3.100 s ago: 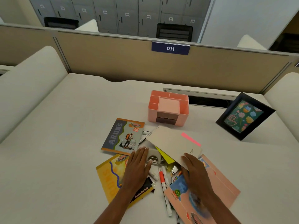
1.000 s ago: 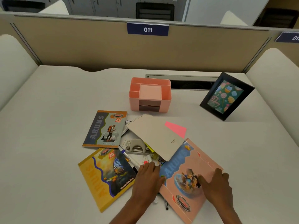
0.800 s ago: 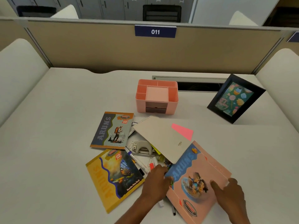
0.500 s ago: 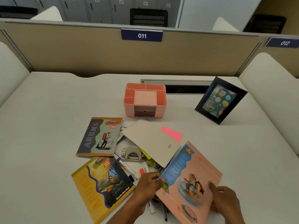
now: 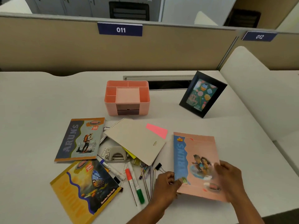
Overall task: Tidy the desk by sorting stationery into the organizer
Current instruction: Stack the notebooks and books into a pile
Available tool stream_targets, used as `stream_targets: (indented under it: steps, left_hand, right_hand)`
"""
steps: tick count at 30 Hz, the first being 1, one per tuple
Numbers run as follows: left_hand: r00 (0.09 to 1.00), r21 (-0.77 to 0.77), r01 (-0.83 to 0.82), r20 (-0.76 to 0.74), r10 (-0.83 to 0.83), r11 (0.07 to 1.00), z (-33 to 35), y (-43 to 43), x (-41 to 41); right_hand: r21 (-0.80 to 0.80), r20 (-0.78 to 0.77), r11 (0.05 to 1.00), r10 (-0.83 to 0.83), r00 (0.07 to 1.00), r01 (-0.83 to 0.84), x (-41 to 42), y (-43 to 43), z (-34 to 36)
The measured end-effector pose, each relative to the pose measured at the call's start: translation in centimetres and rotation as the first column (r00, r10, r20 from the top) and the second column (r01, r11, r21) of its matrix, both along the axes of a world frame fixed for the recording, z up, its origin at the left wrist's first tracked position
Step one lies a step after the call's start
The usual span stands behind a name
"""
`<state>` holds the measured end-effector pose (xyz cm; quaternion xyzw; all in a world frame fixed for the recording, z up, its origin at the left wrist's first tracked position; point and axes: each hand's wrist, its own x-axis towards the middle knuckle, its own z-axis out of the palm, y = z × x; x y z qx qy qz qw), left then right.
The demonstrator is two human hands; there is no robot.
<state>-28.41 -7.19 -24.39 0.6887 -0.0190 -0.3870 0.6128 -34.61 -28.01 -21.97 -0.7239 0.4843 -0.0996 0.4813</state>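
Note:
A pink desk organizer (image 5: 111, 96) stands at the back centre of the desk, its compartments showing nothing inside. Both hands hold a pink and blue notebook (image 5: 195, 156): my left hand (image 5: 165, 183) grips its lower left edge and my right hand (image 5: 229, 178) grips its lower right side. The book is lifted and blurred. Left of it lie markers (image 5: 134, 183), pens, a binder clip (image 5: 158, 166) and a grey hole punch (image 5: 115, 155). A beige spiral notepad (image 5: 134, 139) with a pink sticky note (image 5: 157, 130) partly covers them.
Two more notebooks lie at the left, a grey-blue one (image 5: 80, 139) and a yellow one (image 5: 84, 186). A black picture frame (image 5: 203, 94) leans at the back right. A tan partition runs behind the desk, with a cable slot (image 5: 161, 81) behind the organizer.
The pink notebook has been taken in both hands, pulled out from the pile and turned upright to the right. Pens and a binder clip that lay under it now show.

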Motion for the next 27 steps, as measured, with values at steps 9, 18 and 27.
stream_targets:
  steps: [9,18,27]
  left_hand:
    - [0.887,0.385,0.037,0.412,-0.208,0.922,-2.9,-3.9,-0.3]
    - [0.816,0.447,0.129,0.459,-0.351,0.885,-2.9,-3.7,-1.1]
    - [0.767,0.607,0.125,0.442,-0.465,0.785,-2.3,-4.3,-1.3]
  right_hand:
    - [-0.220,-0.044,0.955,0.193,0.980,-0.198,3.6,-6.4,-3.2]
    - [-0.442,-0.190,0.858,0.197,0.962,-0.263,4.4,-6.3,-5.1]
    - [-0.507,-0.237,0.786,0.268,0.934,-0.354,4.7,-6.4,-5.5]
